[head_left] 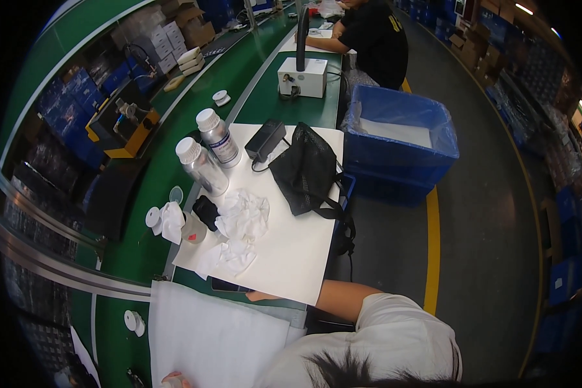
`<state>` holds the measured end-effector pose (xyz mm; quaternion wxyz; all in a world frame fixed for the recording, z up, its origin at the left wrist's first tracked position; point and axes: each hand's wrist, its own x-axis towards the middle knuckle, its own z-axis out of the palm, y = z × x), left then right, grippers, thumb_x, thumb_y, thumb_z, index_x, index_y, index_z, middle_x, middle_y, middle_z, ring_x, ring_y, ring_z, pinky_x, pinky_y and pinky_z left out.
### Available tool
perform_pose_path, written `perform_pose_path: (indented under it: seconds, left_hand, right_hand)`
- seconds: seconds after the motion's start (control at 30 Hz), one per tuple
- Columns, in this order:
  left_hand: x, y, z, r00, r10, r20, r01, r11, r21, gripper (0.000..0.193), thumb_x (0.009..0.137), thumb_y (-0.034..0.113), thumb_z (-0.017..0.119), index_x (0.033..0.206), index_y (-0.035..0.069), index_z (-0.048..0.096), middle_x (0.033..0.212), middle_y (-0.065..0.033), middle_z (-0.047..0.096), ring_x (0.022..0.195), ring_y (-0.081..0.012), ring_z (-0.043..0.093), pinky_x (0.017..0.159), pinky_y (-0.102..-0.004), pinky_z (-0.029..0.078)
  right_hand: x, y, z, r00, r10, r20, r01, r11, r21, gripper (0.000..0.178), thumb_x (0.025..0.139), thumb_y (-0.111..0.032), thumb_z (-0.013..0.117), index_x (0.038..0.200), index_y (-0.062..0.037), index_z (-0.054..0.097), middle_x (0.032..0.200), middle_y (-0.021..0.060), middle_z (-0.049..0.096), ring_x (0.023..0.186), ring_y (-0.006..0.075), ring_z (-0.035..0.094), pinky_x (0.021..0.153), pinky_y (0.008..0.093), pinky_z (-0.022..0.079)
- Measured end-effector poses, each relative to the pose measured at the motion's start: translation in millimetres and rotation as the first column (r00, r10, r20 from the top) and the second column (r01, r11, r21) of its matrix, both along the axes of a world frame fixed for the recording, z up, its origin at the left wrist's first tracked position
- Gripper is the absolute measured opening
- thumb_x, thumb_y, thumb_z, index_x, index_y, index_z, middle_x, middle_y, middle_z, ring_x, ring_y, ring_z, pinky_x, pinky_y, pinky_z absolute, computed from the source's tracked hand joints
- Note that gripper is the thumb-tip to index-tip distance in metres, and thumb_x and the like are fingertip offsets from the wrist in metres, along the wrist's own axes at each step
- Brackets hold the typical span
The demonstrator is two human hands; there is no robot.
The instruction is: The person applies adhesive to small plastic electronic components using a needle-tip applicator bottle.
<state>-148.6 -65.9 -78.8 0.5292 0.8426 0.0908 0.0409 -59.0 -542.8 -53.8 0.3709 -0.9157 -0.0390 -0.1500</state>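
Observation:
My right arm reaches left across the bench edge, and my right hand [261, 296] shows at the near edge of a large white sheet [291, 258]. Most of its fingers are hidden there. Closest to it is a dark flat object [229, 285], partly under the sheet. Only a little of my left hand [176, 379] shows at the bottom edge, over white foam-like sheeting [207, 330]; its grip cannot be made out. Crumpled white cloths [242, 216], a small clear jar [194, 229] and two silver bottles [203, 171] [220, 139] with white caps stand or lie on the sheet.
A black mesh bag [307, 168] and a black power adapter [265, 139] lie further along. Beyond is a white box-shaped device [302, 77]. A blue lined bin [401, 155] stands right of the bench. White spools [134, 322] sit at left. A co-worker [378, 42] sits at the far end.

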Motion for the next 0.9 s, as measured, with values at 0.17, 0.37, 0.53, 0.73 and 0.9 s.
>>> perform_pose_path:
  seconds: [0.17, 0.37, 0.53, 0.73, 0.9]
  left_hand:
    - [0, 7, -2, 0.998, -0.053, 0.020, 0.053, 0.999, 0.014, 0.038, 0.074, 0.005, 0.063, 0.105, 0.002, 0.042, 0.100, -0.0120, 0.052, 0.090, -0.0195, 0.051, 0.077, -0.0328, 0.045]
    - [-3, -2, 6, 1.000, -0.023, 0.008, 0.023, 0.999, 0.048, 0.032, 0.076, 0.008, 0.061, 0.101, 0.002, 0.044, 0.098, -0.0106, 0.052, 0.087, -0.0180, 0.051, 0.074, -0.0311, 0.045]
    - [-2, -6, 19, 0.998, -0.016, -0.058, 0.014, 0.999, -0.034, 0.027, 0.077, 0.009, 0.060, 0.097, 0.001, 0.044, 0.092, -0.0091, 0.052, 0.081, -0.0173, 0.049, 0.069, -0.0302, 0.045]
    - [5, -23, 13, 0.993, -0.064, 0.099, 0.065, 0.998, -0.007, 0.024, 0.075, 0.004, 0.060, 0.093, 0.002, 0.044, 0.092, -0.0101, 0.052, 0.082, -0.0189, 0.050, 0.071, -0.0312, 0.046]
    - [3, -2, 6, 0.996, -0.068, 0.054, 0.071, 0.996, -0.052, 0.026, 0.074, 0.002, 0.060, 0.095, 0.002, 0.045, 0.095, -0.0114, 0.053, 0.086, -0.0205, 0.052, 0.073, -0.0324, 0.047]
  right_hand:
    - [-2, 1, 2, 1.000, -0.016, 0.001, 0.016, 1.000, -0.016, 0.064, 0.064, -0.028, 0.061, 0.119, -0.0016, 0.040, 0.113, 0.0213, 0.046, 0.104, 0.0335, 0.043, 0.089, 0.0360, 0.034]
    - [-6, -4, 0, 0.999, -0.037, -0.001, 0.037, 0.999, -0.023, 0.064, 0.064, -0.028, 0.061, 0.118, -0.0017, 0.040, 0.113, 0.0212, 0.046, 0.104, 0.0336, 0.043, 0.089, 0.0360, 0.034]
    - [-41, 18, -16, 0.992, -0.092, -0.091, 0.097, 0.994, 0.056, 0.064, 0.064, -0.028, 0.061, 0.118, -0.0018, 0.041, 0.112, 0.0211, 0.046, 0.104, 0.0336, 0.043, 0.089, 0.0360, 0.034]
    - [-43, -9, -16, 0.985, -0.156, -0.076, 0.159, 0.987, 0.035, 0.063, 0.064, -0.029, 0.061, 0.118, -0.0020, 0.041, 0.112, 0.0210, 0.046, 0.104, 0.0336, 0.044, 0.089, 0.0359, 0.034]
    - [-34, -24, -3, 0.986, -0.166, -0.027, 0.166, 0.986, -0.010, 0.063, 0.064, -0.029, 0.061, 0.118, -0.0021, 0.041, 0.112, 0.0209, 0.047, 0.104, 0.0337, 0.044, 0.090, 0.0359, 0.034]
